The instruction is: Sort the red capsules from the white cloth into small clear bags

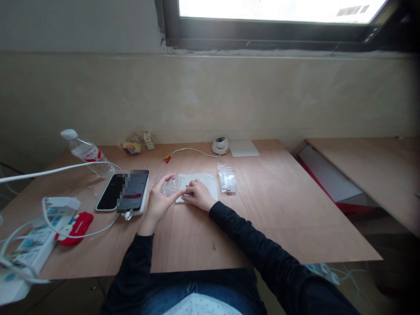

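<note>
My left hand is curved around a clear, rounded plastic piece, with its thumb reaching toward the other hand. The fingers of my right hand are pinched together at the tip of that thumb. Whatever small thing lies between them is too small to make out. Beneath both hands is a white sheet on the wooden table. Just to the right of it lies a clear zip bag with small parts inside.
A white dome camera with a cable stands at the back beside a white square. On the left are two phones, a tilted water bottle, snack wrappers, a red item and a power strip with white cables.
</note>
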Available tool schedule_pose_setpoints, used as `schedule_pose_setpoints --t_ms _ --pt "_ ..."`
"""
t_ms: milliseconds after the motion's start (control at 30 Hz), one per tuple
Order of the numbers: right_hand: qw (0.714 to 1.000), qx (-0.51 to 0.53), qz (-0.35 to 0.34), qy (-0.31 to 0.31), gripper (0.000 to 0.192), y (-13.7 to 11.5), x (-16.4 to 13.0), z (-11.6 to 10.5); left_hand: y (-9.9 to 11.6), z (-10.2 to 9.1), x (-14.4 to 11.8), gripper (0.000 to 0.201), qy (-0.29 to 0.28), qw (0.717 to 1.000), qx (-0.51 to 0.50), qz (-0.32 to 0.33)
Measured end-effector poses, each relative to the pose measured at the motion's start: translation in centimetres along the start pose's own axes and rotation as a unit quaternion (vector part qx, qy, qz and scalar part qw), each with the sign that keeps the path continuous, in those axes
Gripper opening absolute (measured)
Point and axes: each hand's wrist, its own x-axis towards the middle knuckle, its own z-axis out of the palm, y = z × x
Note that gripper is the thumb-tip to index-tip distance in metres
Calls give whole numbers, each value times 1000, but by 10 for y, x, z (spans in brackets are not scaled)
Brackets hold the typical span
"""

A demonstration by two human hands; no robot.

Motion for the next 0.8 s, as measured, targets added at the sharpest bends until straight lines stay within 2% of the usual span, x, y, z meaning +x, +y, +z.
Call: schedule_pose_setpoints --t_ms 167,267,367,433,500,600,700,800 --pt "999 40 11 10 10 6 6 -10 10 -2 36 53 -6 1000 -25 15" --pt "989 94 67 91 13 14 19 -37 13 -1 58 54 -28 999 -34 28" --pt "967 134 102 193 20 17 36 -75 17 2 78 54 -112 993 -44 15" --pt "957 167 88 220 25 12 46 -100 20 6 90 53 -185 981 -57 9" --pt "958 182 60 213 27 3 53 -119 24 12 101 53 -242 967 -82 16" --pt "969 178 20 172 27 -10 59 -136 27 19 115 52 -292 945 -148 28" --pt "974 173 13 149 27 -12 64 -139 22 24 129 53 -327 921 -210 21" --pt "963 184 52 190 26 2 68 -129 2 30 138 54 -349 906 -242 -3"
